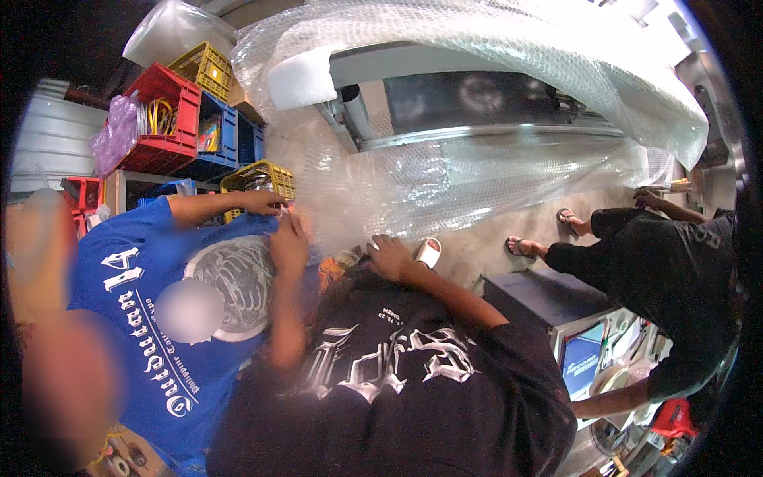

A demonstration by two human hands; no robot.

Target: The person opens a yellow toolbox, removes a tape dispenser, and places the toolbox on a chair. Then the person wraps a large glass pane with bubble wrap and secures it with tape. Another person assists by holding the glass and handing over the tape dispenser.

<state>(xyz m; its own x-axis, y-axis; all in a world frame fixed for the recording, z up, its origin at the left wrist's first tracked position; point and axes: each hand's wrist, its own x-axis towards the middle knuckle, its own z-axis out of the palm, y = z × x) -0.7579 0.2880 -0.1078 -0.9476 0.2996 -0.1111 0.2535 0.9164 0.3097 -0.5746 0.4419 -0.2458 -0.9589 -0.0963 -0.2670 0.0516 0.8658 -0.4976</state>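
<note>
My left hand point(291, 241) is raised with its fingers closed, right beside the hand point(264, 202) of a co-worker in a blue shirt. A small thing seems pinched between the fingertips there, too small to name. My right hand point(389, 257) is bent over the near edge of the clear bubble wrap point(445, 187), its fingers curled on the sheet. The wrap spreads away from me and also drapes over a large metal-framed unit point(477, 135) with a dark panel. White foam point(302, 79) covers the unit's left corner.
At the left stand stacked crates, red point(171, 119), blue point(216, 139) and yellow point(203, 70), holding cables and packets. On the right, a person in black point(636, 262) stands beside a dark box-like cabinet point(548, 298) and a cluttered open container point(604, 366).
</note>
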